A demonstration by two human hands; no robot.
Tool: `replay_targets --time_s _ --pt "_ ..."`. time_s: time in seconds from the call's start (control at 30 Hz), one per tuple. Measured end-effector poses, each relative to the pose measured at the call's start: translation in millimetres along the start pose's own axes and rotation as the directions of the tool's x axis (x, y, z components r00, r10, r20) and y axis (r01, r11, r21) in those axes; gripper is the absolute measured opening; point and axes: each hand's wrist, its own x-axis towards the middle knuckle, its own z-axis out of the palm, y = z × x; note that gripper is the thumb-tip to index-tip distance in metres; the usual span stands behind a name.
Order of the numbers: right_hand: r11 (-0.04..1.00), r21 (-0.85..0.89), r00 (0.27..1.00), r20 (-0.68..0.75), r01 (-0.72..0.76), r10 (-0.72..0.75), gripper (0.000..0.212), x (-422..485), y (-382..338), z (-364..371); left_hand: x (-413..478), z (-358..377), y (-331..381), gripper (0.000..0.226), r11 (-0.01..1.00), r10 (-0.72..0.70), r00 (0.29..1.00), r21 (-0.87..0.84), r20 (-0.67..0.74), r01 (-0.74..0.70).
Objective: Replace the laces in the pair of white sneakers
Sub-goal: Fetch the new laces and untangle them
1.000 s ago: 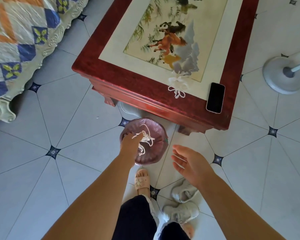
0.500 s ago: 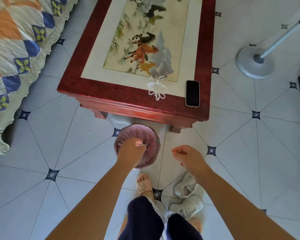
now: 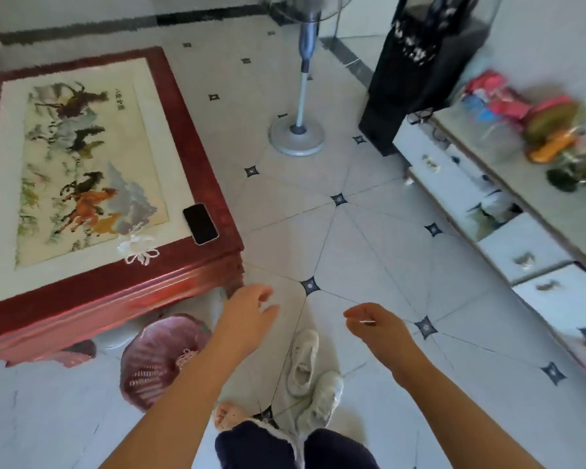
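Left hand (image 3: pixel 247 316) hangs with its fingers loosely spread and holds nothing. The right hand (image 3: pixel 376 328) has its fingers curled inward, and a thin pale sliver (image 3: pixel 367 321) shows at their tips. We cannot tell what it is, or whether it is pinched.

At seven o'clock from the left hand we see a pink ribbed basket (image 3: pixel 149 370) on the floor tiles, partly under the table edge. A pale tangle of lace (image 3: pixel 186 356) lies inside it against the near wall.

The sneakers (image 3: pixel 305 362) lie on the floor at six o'clock, between our forearms. They are white and greyed with wear, one just beside the other, with their openings turned up. The blur hides any brand mark.

At ten o'clock stands the red-framed table (image 3: pixel 214 184), which carries a picture of running horses. The picture has a small line of writing near its top that we cannot read. On the table's near rim rests a white bundle (image 3: pixel 139 252) tied in a bow, and a dark phone (image 3: pixel 200 224) lies at two o'clock from it.

A fan (image 3: pixel 296 137) stands at twelve o'clock, and a white cabinet (image 3: pixel 521 253) with drawers runs along three o'clock.
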Motion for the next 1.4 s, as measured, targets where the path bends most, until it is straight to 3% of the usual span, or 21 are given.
replay_targets --time_s 0.13,0.27,0.37,0.57,0.73,0.9,1.17,1.3,1.4 --pt "0.995 0.09 0.987 -0.156 -0.036 0.05 0.014 -40.3 43.2 -75.2 -7.0 55.5 73.5 0.024 0.985 0.162 0.98 0.036 0.112 -0.167" --pt "0.989 0.137 0.936 -0.334 -0.064 0.106 0.015 -84.3 82.4 -129.7 -19.6 108.9 141.5 0.023 0.936 0.326 0.899 0.037 0.294 -0.351" --pt "0.985 0.153 0.874 -0.463 -0.086 0.148 0.014 -120.0 106.5 -148.2 -30.9 137.7 181.4 0.027 0.868 0.443 0.788 0.016 0.427 -0.496" --pt "0.93 0.337 0.64 -0.685 -0.145 0.348 0.015 -196.0 150.4 -147.9 -61.9 180.0 236.3 0.028 0.682 0.585 0.492 -0.063 0.645 -0.728" --pt "0.864 0.478 0.461 -0.738 -0.158 0.493 0.015 -253.3 181.9 -124.4 -98.3 216.7 257.9 0.025 0.57 0.589 0.29 -0.132 0.754 -0.811" --pt "0.804 0.581 0.324 -0.742 -0.125 0.586 0.019 -308.6 224.3 -125.8 -150.2 262.3 283.0 0.023 0.547 0.543 0.183 -0.18 0.819 -0.818" --pt "0.785 0.619 0.21 -0.764 -0.031 0.611 0.022 -393.5 319.8 -197.5 -268.4 368.4 360.4 0.021 0.462 0.572 0.086 -0.234 0.815 -0.855" --pt "0.78 0.625 0.164 -0.767 -0.022 0.62 0.022 -434.3 355.2 -231.9 -324.2 410.6 392.7 0.022 0.409 0.581 -0.004 -0.297 0.814 -0.863" --pt "0.76 0.65 0.091 -0.757 0.007 0.647 0.02 -460.5 379.3 -249.2 -361.4 440.5 413.5 0.021 0.378 0.557 -0.074 -0.332 0.827 -0.864"
